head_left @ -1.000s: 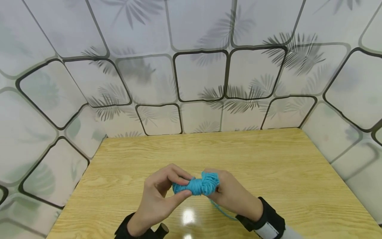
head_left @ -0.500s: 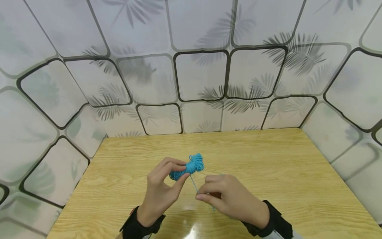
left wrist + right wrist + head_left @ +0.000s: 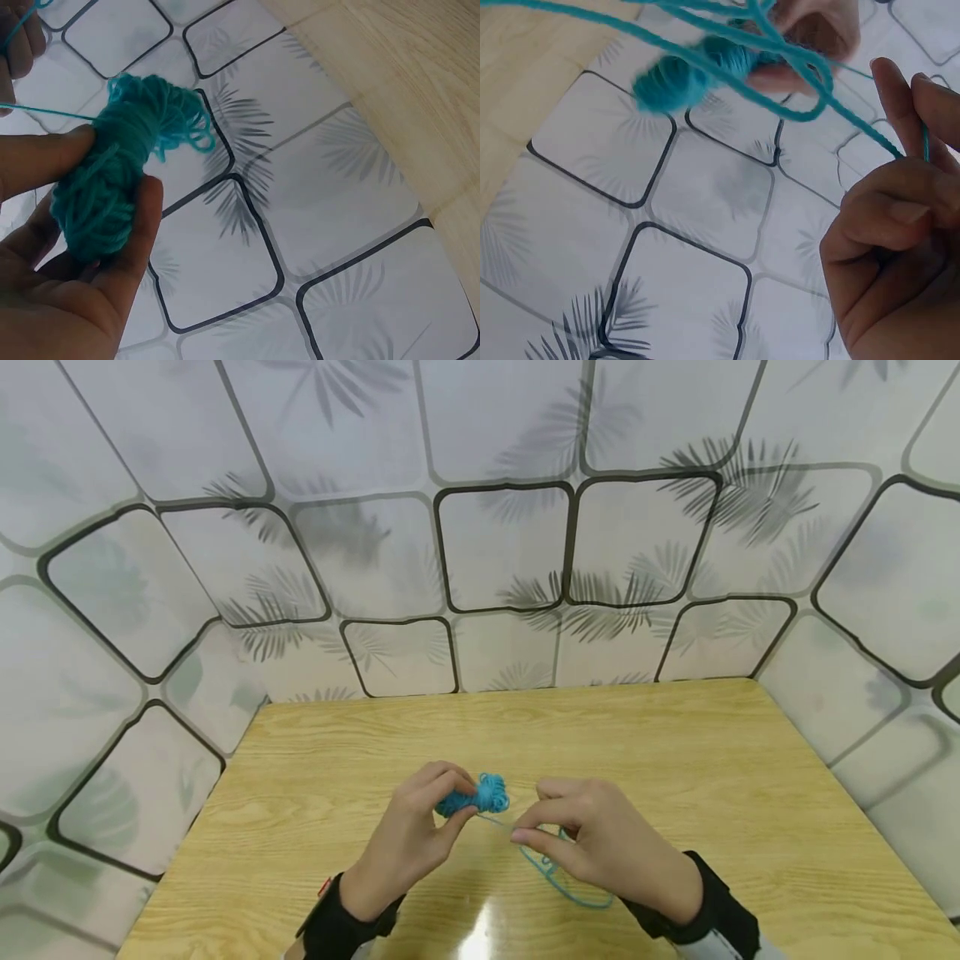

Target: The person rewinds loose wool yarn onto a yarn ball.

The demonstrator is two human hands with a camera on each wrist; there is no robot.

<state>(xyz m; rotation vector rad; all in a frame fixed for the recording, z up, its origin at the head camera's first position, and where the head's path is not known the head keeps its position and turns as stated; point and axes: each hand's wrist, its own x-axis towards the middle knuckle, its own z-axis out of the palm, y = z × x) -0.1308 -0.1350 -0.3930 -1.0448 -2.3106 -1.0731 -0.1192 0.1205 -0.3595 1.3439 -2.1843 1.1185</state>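
A small bundle of blue yarn (image 3: 491, 793), wrapped tight round its middle with loops fanning out at one end, is held up over the table. My left hand (image 3: 422, 827) pinches it between thumb and fingers; the left wrist view shows the thumb on the wrapped part of the bundle (image 3: 112, 172). To its right, my right hand (image 3: 600, 835) pinches a strand of yarn (image 3: 862, 127) between thumb and forefinger, its other fingers curled. The strand runs taut from the bundle to that pinch. Loose yarn (image 3: 573, 897) hangs in a loop below the right hand.
A wood-grain table (image 3: 337, 735) lies under both hands. Behind and at the sides stand pale panels (image 3: 502, 552) printed with dark outlines and leaves. Black bands (image 3: 348, 918) circle both wrists.
The right hand has left the bundle and moved to the right, drawing a strand out. The left hand still holds the bundle, which rose and then came down a little.
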